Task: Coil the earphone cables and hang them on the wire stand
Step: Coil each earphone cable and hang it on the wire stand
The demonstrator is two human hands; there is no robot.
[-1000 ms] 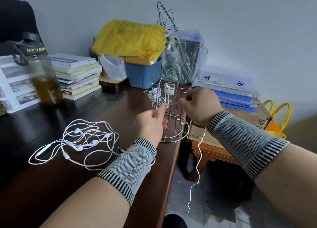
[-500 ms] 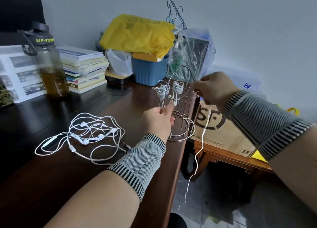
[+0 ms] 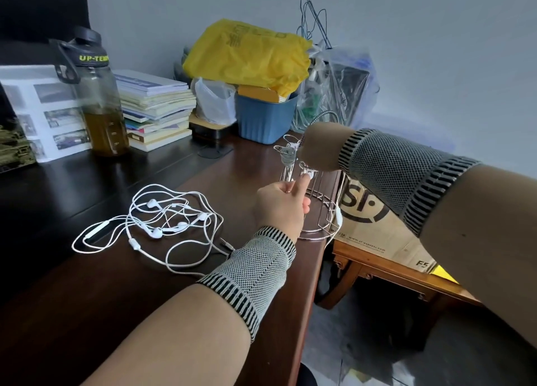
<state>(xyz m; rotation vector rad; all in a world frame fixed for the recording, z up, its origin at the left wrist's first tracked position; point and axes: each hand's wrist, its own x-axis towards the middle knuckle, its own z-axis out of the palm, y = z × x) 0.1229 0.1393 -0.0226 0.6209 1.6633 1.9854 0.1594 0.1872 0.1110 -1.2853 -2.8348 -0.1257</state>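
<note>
A wire stand (image 3: pixel 318 208) sits at the desk's right edge, with coiled white earphones (image 3: pixel 288 153) hung on its upper arms. My left hand (image 3: pixel 280 207) pinches a white earphone end against a front arm of the stand. My right hand (image 3: pixel 319 148) is over the top of the stand with its back to me and its fingers hidden. It looks closed on the same white cable (image 3: pixel 338 212), which drops past the desk edge. A tangle of loose white earphones (image 3: pixel 162 220) lies on the desk to the left of my left hand.
At the back of the dark desk (image 3: pixel 87 284) stand a tinted bottle (image 3: pixel 100 106), stacked books (image 3: pixel 157 109), a blue bin (image 3: pixel 264 119) under a yellow bag (image 3: pixel 247 57), and plastic bags. A cardboard box (image 3: pixel 377 231) rests on a low wooden table (image 3: pixel 389 272) to the right.
My right hand has swung left from beside the stand to over its top, taking the cable along. My left hand stays at the stand's front arm.
</note>
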